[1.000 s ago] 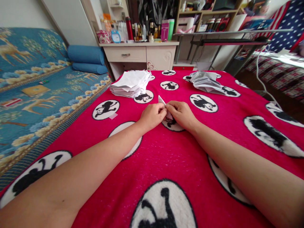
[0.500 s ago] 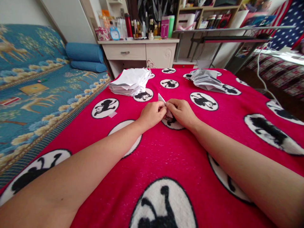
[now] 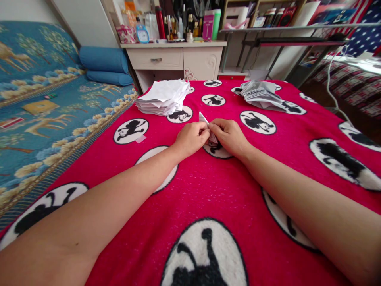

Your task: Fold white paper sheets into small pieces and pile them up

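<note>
Between my two hands is a small folded piece of paper (image 3: 203, 117), its pale pointed end sticking up past the fingertips. My left hand (image 3: 193, 138) pinches it from the left, fingers curled in. From the other side my right hand (image 3: 229, 135) grips it, thumb and fingertips close to the left ones. Most of the paper is hidden by the fingers. Beyond my left hand lies a stack of white paper sheets (image 3: 163, 95). Farther off on the right rests a pile of folded grey-white papers (image 3: 262, 93).
A red cloth (image 3: 190, 174) with black-and-white oval prints covers the table. A small clear scrap (image 3: 141, 139) lies on it at the left. A blue patterned sofa (image 3: 74, 131) runs along the left side, and a white cabinet (image 3: 169, 59) with bottles stands behind.
The view has tilted slightly, so the scene sits a little higher in the picture. Both hands keep their hold on the folded paper, almost still.
</note>
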Motion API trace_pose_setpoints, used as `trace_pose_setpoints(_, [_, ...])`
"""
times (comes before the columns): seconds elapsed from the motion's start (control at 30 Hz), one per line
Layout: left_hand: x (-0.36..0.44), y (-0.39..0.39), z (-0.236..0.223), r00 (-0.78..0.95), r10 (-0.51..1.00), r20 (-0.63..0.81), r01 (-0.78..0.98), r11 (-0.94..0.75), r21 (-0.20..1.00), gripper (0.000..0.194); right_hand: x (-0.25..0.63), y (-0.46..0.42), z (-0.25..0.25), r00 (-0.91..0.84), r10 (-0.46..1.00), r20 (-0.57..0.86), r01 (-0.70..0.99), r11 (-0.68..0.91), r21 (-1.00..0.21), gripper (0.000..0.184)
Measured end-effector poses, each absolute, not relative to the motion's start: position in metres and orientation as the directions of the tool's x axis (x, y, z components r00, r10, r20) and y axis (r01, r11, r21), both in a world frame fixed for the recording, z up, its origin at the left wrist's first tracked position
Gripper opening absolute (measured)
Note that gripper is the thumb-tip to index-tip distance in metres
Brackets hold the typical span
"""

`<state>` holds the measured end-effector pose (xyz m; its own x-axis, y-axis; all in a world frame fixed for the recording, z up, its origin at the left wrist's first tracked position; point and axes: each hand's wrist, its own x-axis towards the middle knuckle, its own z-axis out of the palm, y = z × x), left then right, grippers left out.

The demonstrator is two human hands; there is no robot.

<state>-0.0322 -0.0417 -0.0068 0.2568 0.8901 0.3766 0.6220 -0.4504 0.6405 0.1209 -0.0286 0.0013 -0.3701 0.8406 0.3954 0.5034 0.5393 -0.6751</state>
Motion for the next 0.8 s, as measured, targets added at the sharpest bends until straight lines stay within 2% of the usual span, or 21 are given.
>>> trace_pose_setpoints(0.8, [-0.0321,-0.0404,-0.006,0.263,0.889,0.374,0.614,-0.453,0.646,0.02,0.1204,-0.0287,0.0014,-0.36,0.846,0.393,0.482,0.529,-0.698,0.03])
